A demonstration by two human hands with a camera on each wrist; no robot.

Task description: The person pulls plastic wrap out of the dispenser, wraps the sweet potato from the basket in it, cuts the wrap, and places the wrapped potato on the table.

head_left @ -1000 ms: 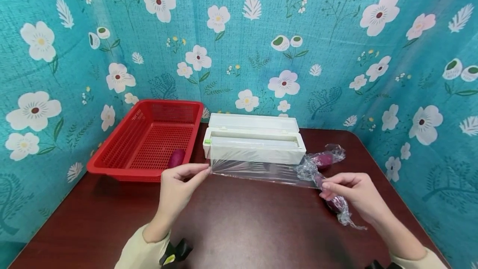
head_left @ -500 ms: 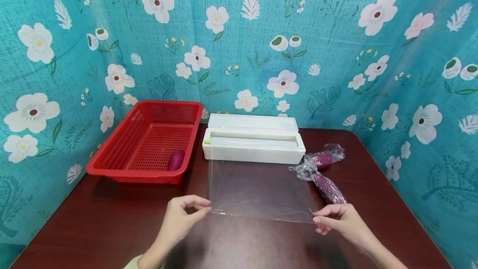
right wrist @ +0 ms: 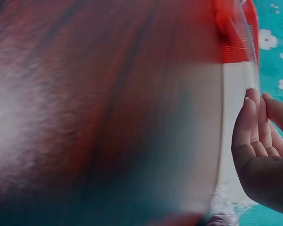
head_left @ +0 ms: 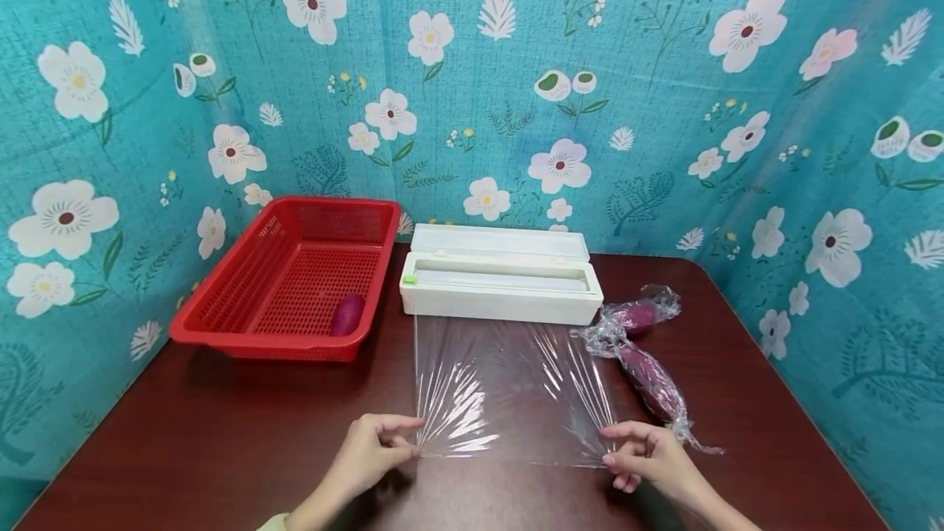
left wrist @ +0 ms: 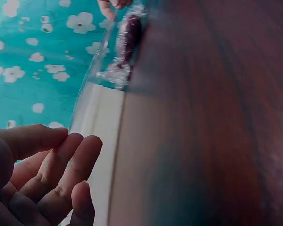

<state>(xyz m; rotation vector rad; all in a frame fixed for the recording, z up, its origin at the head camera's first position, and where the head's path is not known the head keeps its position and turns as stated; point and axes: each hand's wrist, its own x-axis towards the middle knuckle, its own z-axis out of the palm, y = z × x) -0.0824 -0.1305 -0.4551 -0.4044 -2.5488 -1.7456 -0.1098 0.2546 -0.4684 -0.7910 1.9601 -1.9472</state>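
A sheet of clear plastic wrap (head_left: 509, 392) stretches from a white dispenser box (head_left: 501, 307) toward the near side of the table. My left hand (head_left: 374, 453) pinches its near left corner between thumb and fingers. At the near right corner my right hand (head_left: 651, 459) pinches the wrap too. Creases fan out from both grips. The box's lid (head_left: 501, 242) stands raised, and the roll (head_left: 509, 279) lies inside. Right of the wrap lie two purple, sweet-potato-like pieces in crumpled film, the nearer piece (head_left: 652, 379) close to my right hand and the farther piece (head_left: 637, 315) beside the box.
A red perforated basket (head_left: 273, 341) stands at the back left, with one unwrapped purple piece (head_left: 347, 315) in its near right corner. A flowered turquoise cloth (head_left: 472, 105) hangs behind and along both sides of the dark wooden table (head_left: 221, 433).
Both hands have drawn the plastic wrap out of the box toward the near edge. The sheet is now longer, lower and creased at the corners. Box, basket and wrapped pieces have stayed put.
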